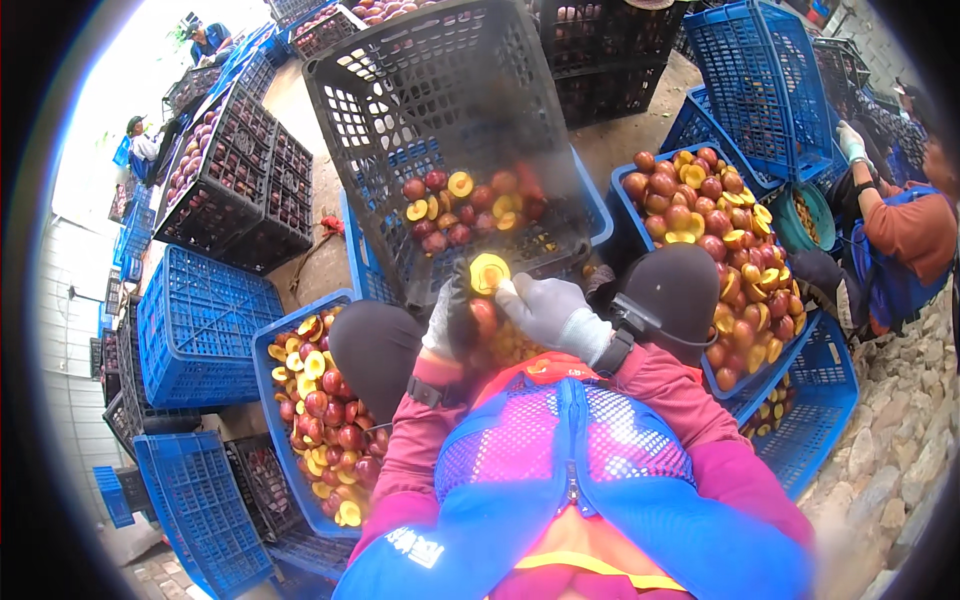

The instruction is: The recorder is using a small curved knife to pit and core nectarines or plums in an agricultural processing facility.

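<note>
Left hand (446, 318): gloved, fingers curled closed around a cut fruit (489, 272), its yellow face turned up.
Right hand (556, 310): gloved in grey, fingers bent narrow, tips at the fruit's right edge; whether they grip it or something small, I cannot tell.
Cut fruit: between the two hands, above the lap, just before the black crate.
Black crate (500, 105): tipped toward the person, red and halved yellow fruit gathered low inside.
Left blue crate (266, 395): beside the left knee, heaped with halves.
Right blue crate (620, 192): beyond the right knee, filled with more halves.
Co-worker (908, 235): far right, seated near a teal basin (786, 222).
Black crate stack (225, 222): farther left, loaded with dark fruit.
</note>
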Tool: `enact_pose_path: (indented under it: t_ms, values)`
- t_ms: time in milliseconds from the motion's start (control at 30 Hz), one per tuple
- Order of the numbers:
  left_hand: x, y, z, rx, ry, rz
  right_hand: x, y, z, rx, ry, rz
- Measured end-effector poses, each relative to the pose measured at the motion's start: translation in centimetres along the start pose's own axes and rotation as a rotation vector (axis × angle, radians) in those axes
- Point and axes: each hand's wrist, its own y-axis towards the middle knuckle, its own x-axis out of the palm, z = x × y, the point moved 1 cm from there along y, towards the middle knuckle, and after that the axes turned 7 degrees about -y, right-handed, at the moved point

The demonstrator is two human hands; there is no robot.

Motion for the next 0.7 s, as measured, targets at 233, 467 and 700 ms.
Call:
enact_pose_path:
  t_ms: [233,467,700]
  values:
    - [-1.8,0.7,-0.9,0.191,0.518,0.045,3.4,-0.3,1.5,-0.143,0.053,0.001]
    - [3.6,-2.9,1.7,-0.034,0.768,-0.075,1.9,-3.7,0.1,0.205,0.921,-0.574]
    - [1.4,-3.1,1.2,0.294,0.683,0.003,1.1,-4.3,-0.2,0.349,1.221,-0.714]
